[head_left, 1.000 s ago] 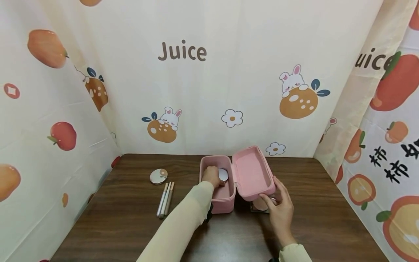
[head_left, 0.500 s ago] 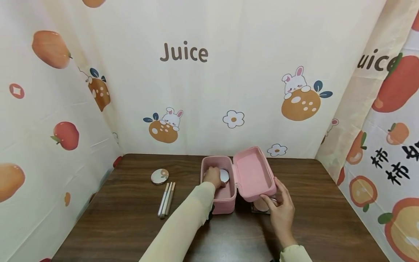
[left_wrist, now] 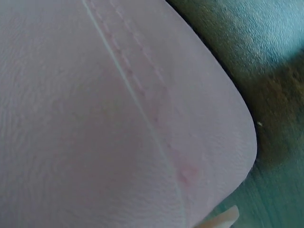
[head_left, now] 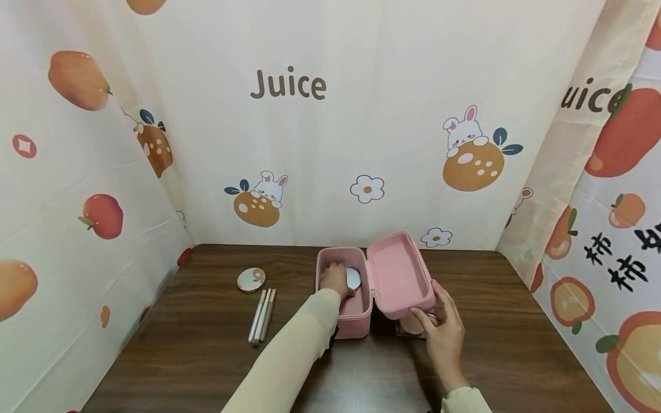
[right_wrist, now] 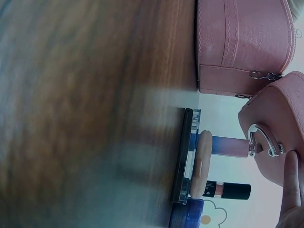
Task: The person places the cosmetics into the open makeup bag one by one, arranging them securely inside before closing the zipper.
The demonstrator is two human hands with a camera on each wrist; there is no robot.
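Observation:
A pink cosmetic case (head_left: 353, 328) stands unzipped, its lid (head_left: 397, 275) swung out to the right. Inside it is my left hand (head_left: 335, 279), beside a round white disc (head_left: 353, 279); the case and the hand itself hide most of its fingers, so whether it grips anything is unclear. My right hand (head_left: 445, 332) holds the lid's lower right corner between thumb and fingers. In the right wrist view, one finger (right_wrist: 291, 183) lies against the lid near its silver handle (right_wrist: 266, 137). Only the case's pink outer wall (left_wrist: 118, 123) fills most of the left wrist view.
Left of the case lie a round compact mirror (head_left: 251, 280) and several slim brushes or sticks (head_left: 261, 315). Behind the lid are a flat black-edged palette (right_wrist: 183, 156), a beige puff (right_wrist: 201, 166), a pink-blue bottle (right_wrist: 230, 146), a black-capped tube (right_wrist: 235, 191) and a blue jar (right_wrist: 187, 213).

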